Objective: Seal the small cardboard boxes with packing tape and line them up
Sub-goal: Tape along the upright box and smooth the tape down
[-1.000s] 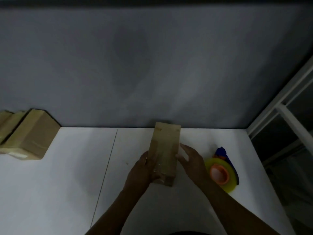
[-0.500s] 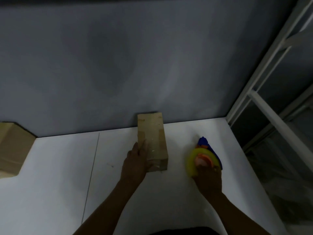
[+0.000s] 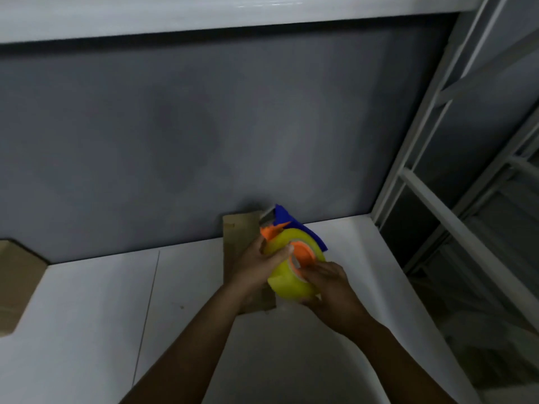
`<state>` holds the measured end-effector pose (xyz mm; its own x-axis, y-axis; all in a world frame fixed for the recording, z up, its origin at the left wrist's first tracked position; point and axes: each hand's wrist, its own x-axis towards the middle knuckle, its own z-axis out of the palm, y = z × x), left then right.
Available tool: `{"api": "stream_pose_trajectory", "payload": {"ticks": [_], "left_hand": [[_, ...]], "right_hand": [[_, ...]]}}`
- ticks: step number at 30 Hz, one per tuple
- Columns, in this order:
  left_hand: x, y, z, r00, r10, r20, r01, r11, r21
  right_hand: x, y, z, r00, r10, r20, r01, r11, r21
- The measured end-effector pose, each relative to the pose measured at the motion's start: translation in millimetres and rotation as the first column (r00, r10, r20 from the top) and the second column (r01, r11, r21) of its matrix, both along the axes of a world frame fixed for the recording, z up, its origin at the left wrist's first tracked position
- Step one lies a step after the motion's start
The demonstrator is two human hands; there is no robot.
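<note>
A small brown cardboard box (image 3: 239,232) lies lengthwise on the white table, its far end at the grey wall. Above it I hold a tape dispenser with a yellow tape roll (image 3: 287,282), an orange hub and a blue body. My right hand (image 3: 329,290) grips the dispenser from below and the right. My left hand (image 3: 258,265) holds the roll's left side, thumb across its top near the hub. Both hands and the dispenser hide most of the box's middle and near end.
Another brown box (image 3: 17,281) sits at the table's left edge. The white table (image 3: 102,316) has a seam running front to back. A grey wall stands right behind the boxes. White metal shelving (image 3: 455,205) rises at the right, past the table's edge.
My right hand lifted the tape dispenser off the table and brought it left over the box. My left hand left the box's side and took hold of the roll.
</note>
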<state>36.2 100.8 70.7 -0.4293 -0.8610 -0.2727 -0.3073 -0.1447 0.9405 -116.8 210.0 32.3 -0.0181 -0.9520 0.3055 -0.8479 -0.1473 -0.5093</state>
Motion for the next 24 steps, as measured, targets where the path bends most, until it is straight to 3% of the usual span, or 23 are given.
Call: {"api": "stream_pose_trajectory", "payload": {"ticks": [3, 5, 8, 10, 11, 13, 15, 16, 17, 19, 24], "left_hand": [[6.5, 0.6, -1.5, 0.988, 0.106, -0.111, -0.099, 0.993, 0.063], [10.9, 4.4, 0.2, 0.977, 0.107, -0.183, -0.101, 0.994, 0.044], [18.7, 10.5, 11.5, 0.962, 0.008, -0.272, -0.021, 0.999, -0.045], [25.5, 11.7, 17.9, 0.952, -0.066, -0.299, 0.05, 0.997, -0.062], [29.0, 12.0, 19.8, 0.945, -0.093, -0.313, 0.081, 0.995, -0.053], [35.7, 13.7, 20.9, 0.927, -0.123, -0.355, 0.115, 0.992, -0.043], [41.1, 17.3, 21.0, 0.908, -0.117, -0.403, 0.113, 0.993, -0.033], [43.3, 19.2, 20.9, 0.896, -0.113, -0.43, 0.113, 0.993, -0.026], [45.3, 20.3, 20.2, 0.883, -0.115, -0.455, 0.119, 0.993, -0.021], [47.6, 20.3, 18.4, 0.866, -0.126, -0.485, 0.137, 0.99, -0.012], [59.3, 11.2, 36.0, 0.877, 0.02, -0.479, 0.02, 0.997, 0.078]], "right_hand": [[-1.8, -6.7, 2.6, 0.996, 0.083, 0.017, -0.08, 0.991, -0.106], [-0.1, -10.4, 13.8, 0.987, 0.1, 0.125, -0.084, 0.988, -0.126], [0.2, -16.4, 42.3, 0.888, -0.147, 0.435, 0.238, 0.958, -0.163], [-7.5, -22.5, 60.6, 0.849, -0.307, 0.429, 0.414, 0.892, -0.182], [-14.2, -25.7, 68.1, 0.85, -0.312, 0.425, 0.393, 0.912, -0.117], [-23.5, -29.2, 76.8, 0.812, -0.167, 0.56, 0.101, 0.984, 0.147], [-25.8, -28.9, 73.8, 0.643, -0.018, 0.766, -0.254, 0.938, 0.235], [-24.1, -27.3, 69.3, 0.559, 0.001, 0.829, -0.323, 0.921, 0.216], [-20.1, -25.3, 65.6, 0.488, -0.011, 0.873, -0.333, 0.922, 0.198], [-10.2, -24.8, 61.2, 0.438, -0.03, 0.898, -0.25, 0.956, 0.154], [-1.3, -22.8, 70.4, 0.489, -0.013, 0.872, -0.122, 0.989, 0.084]]}}
